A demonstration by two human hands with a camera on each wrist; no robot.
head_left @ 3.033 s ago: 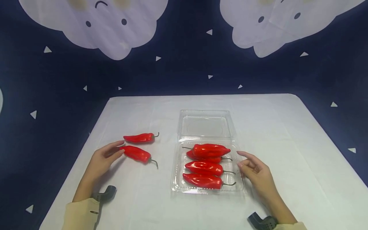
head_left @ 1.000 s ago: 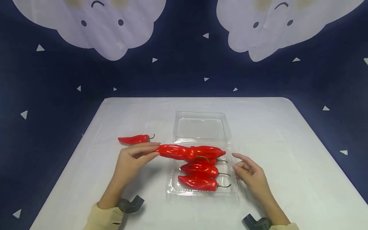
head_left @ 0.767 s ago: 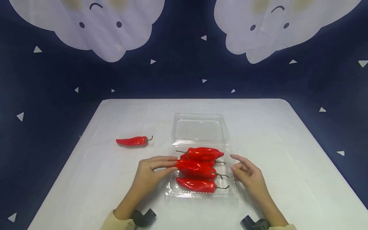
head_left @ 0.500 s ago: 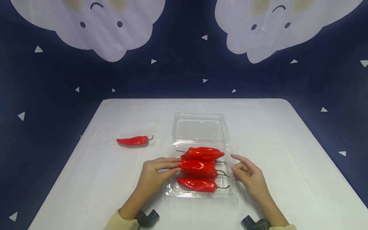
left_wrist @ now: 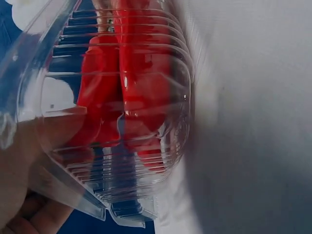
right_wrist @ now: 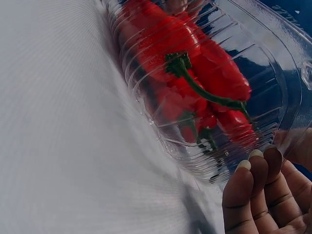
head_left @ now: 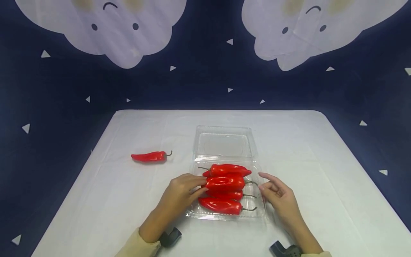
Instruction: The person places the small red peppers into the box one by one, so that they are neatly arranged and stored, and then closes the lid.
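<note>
The left hand (head_left: 180, 191) pinches a red pepper (head_left: 224, 183) inside the clear container (head_left: 225, 144); the right hand (head_left: 282, 196) touches its right side, grip indeterminate.

Six red chili peppers (head_left: 226, 183) in all: five in the near half of one clear plastic clamshell container (head_left: 224, 144), one of the five mostly hidden, and a sixth pepper (head_left: 149, 157) at left on one white-covered table (head_left: 305, 142). Two hands, one left hand (head_left: 179, 194) and one right hand (head_left: 282, 196), come with two dark wrist cameras (head_left: 171, 237) and two beige sleeves (head_left: 139, 246). At the far side, one navy backdrop (head_left: 205, 78) carries two white printed clouds (head_left: 128, 46), each with two eyes (head_left: 135, 26) and one mouth (head_left: 110, 5)
</note>
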